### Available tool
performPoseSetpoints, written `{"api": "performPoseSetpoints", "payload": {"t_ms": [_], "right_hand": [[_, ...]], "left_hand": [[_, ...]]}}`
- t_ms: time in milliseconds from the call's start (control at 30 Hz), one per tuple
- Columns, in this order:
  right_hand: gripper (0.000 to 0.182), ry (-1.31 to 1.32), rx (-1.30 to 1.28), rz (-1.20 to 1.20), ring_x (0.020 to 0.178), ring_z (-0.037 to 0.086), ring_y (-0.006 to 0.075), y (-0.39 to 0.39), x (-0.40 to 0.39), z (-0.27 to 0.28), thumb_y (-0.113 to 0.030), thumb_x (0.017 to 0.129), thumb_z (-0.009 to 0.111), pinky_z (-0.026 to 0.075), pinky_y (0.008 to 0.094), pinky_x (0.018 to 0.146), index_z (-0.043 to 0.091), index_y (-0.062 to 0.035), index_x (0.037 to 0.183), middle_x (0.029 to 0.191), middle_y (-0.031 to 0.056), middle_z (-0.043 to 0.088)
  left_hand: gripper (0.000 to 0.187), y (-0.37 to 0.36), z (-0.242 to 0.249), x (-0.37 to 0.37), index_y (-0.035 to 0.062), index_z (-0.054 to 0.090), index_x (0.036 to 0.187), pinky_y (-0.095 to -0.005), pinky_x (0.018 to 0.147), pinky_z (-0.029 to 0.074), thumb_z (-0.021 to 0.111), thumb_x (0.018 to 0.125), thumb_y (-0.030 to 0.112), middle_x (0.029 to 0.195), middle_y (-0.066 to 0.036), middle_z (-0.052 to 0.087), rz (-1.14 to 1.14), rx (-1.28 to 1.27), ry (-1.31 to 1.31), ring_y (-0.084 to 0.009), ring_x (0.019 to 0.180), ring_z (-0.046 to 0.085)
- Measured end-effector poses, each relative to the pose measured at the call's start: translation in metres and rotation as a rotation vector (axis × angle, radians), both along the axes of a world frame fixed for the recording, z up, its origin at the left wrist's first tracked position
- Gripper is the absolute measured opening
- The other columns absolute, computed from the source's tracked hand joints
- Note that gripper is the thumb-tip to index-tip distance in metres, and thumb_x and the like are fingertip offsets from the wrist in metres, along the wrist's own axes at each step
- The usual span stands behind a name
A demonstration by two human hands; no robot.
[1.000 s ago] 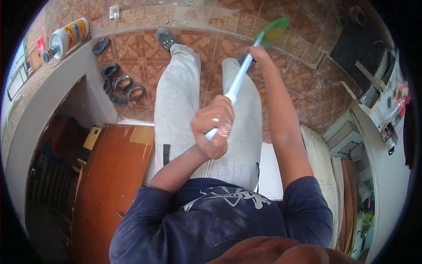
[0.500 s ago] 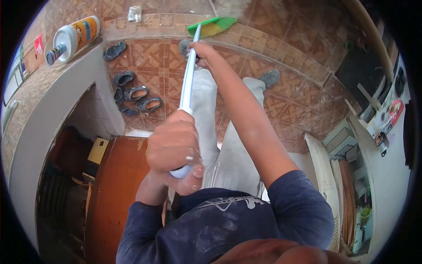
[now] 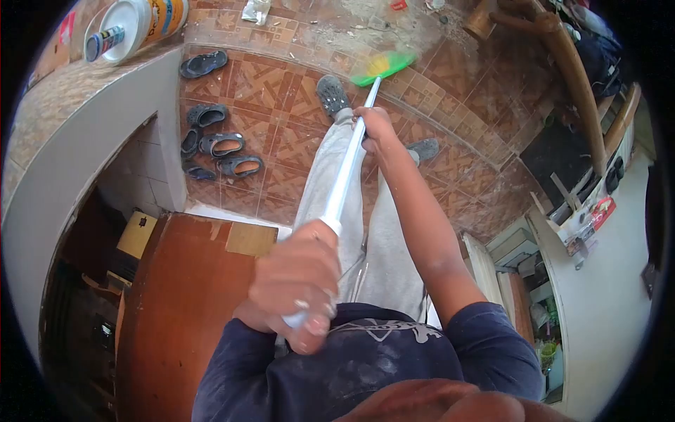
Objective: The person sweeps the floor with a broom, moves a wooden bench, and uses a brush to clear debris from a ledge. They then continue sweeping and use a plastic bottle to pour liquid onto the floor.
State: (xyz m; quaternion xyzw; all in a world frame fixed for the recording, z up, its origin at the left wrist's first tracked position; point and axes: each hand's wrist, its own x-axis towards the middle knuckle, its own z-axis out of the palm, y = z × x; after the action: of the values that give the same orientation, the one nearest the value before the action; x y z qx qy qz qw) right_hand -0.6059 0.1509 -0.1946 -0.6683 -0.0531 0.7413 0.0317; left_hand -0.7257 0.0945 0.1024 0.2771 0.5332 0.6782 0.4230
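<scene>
A broom with a pale blue-white handle [image 3: 346, 179] slants down from my chest to the floor. Its green head [image 3: 394, 63] with yellow bristles is smeared by motion near the tiled border strip. My left hand [image 3: 297, 281] wraps round the top end of the handle, close to my body, and is somewhat blurred. Farther down, my right hand [image 3: 375, 130] grips the same handle with the arm stretched out. Grey clogs [image 3: 332, 96] are on my feet, one on each side of the handle's line.
Several dark clogs and sandals [image 3: 221, 144] lie on the left tiles. A white bucket [image 3: 140, 32] with a can rests on the ledge. Debris [image 3: 337, 42] and a small plastic packet [image 3: 256, 10] lie ahead. A brown wooden panel [image 3: 183, 302] is at lower left, bent wooden legs [image 3: 576, 84] at right.
The broom head has swung right and a little down in view, with my right hand following. My left hand has shifted right and down. The view takes in more floor ahead.
</scene>
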Motion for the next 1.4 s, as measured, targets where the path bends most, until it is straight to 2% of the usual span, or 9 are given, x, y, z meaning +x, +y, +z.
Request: {"api": "performPoseSetpoints", "payload": {"t_ms": [400,600,700,767,833,867,1067,1200,1400], "right_hand": [[0.009,0.275,0.097,0.008,0.045,0.047,0.0171,0.027,-0.19,0.003,-0.001,0.076,0.054,0.041,0.0305,0.04,0.046,0.0009,0.08,0.059,0.007,0.046],[0.027,0.064,0.286,-0.31,0.06,0.05,0.0171,0.016,-0.122,0.101,-0.003,0.076,0.057,0.043,0.0313,0.048,0.041,-0.0026,0.097,0.075,0.0078,0.046],[0.025,-0.227,0.361,-0.389,0.061,0.051,0.0181,-0.001,-0.032,0.051,-0.002,0.076,0.056,0.043,0.0313,0.05,0.043,-0.0022,0.097,0.076,0.0089,0.049],[0.017,-0.355,0.313,-0.339,0.061,0.053,0.0189,0.005,0.034,0.019,-0.002,0.078,0.054,0.045,0.0319,0.05,0.046,0.0007,0.093,0.073,0.0102,0.051],[0.013,-0.254,0.26,-0.234,0.059,0.055,0.0201,-0.002,0.119,-0.08,-0.005,0.077,0.054,0.047,0.0334,0.05,0.048,0.0038,0.084,0.068,0.0112,0.052],[0.013,-0.256,0.259,-0.24,0.059,0.055,0.0201,0.007,0.122,-0.087,-0.005,0.077,0.054,0.047,0.0334,0.05,0.048,0.0038,0.084,0.068,0.0112,0.052],[0.031,-0.251,0.255,0.221,0.061,0.056,0.0219,0.071,0.047,-0.109,-0.012,0.074,0.056,0.048,0.0387,0.054,0.048,0.0065,0.098,0.071,0.0122,0.053],[0.018,-0.162,0.314,0.322,0.05,0.057,0.0243,0.095,-0.031,-0.134,-0.002,0.074,0.052,0.042,0.0364,0.035,0.05,0.0101,0.088,0.068,0.018,0.057],[0.017,0.048,0.429,0.492,0.047,0.056,0.0226,0.107,-0.09,-0.056,-0.005,0.074,0.055,0.043,0.0348,0.036,0.052,0.0091,0.083,0.064,0.0163,0.056]], "left_hand": [[0.031,-0.012,-0.009,-0.061,0.0154,0.036,0.05,-0.0289,0.052,0.025,0.054,0.071,0.028,0.044,0.004,0.032,0.266,0.186,0.304,-0.0109,0.041,0.033],[0.021,-0.047,0.038,-0.094,0.0133,0.044,0.063,-0.0313,0.049,0.031,0.054,0.073,0.028,0.049,0.003,0.038,0.269,0.282,0.088,-0.0098,0.043,0.036],[0.018,-0.055,-0.022,-0.067,0.0088,0.043,0.076,-0.035,0.045,0.04,0.054,0.077,0.023,0.049,0.001,0.041,0.336,0.198,0.334,-0.0105,0.043,0.04],[0.017,-0.075,-0.097,-0.027,0.0026,0.045,0.073,-0.0353,0.048,0.039,0.047,0.076,0.019,0.055,-0.007,0.044,0.427,0.03,0.698,-0.016,0.051,0.042],[0.022,-0.035,-0.095,-0.002,-0.0013,0.043,0.06,-0.0335,0.055,0.035,0.043,0.074,0.016,0.059,-0.011,0.045,0.021,-0.175,-0.193,-0.0204,0.058,0.042],[0.023,-0.024,-0.125,0.015,-0.0002,0.04,0.057,-0.033,0.057,0.034,0.045,0.073,0.015,0.059,-0.011,0.044,-0.048,0.046,-0.373,-0.0197,0.056,0.041],[0.021,-0.002,-0.132,0.041,0.0049,0.033,0.056,-0.0367,0.068,0.035,0.041,0.072,0.016,0.055,-0.007,0.038,0.14,0.046,-0.015,-0.0193,0.055,0.036],[0.02,0.005,-0.123,0.017,0.0067,0.031,0.058,-0.0381,0.073,0.036,0.037,0.073,0.017,0.054,-0.006,0.034,0.239,0.097,-0.005,-0.0181,0.055,0.034],[0.018,-0.006,-0.073,0.044,0.0111,0.029,0.058,-0.0413,0.078,0.034,0.036,0.073,0.018,0.052,-0.003,0.031,0.358,0.068,0.277,-0.0163,0.055,0.033]]}}
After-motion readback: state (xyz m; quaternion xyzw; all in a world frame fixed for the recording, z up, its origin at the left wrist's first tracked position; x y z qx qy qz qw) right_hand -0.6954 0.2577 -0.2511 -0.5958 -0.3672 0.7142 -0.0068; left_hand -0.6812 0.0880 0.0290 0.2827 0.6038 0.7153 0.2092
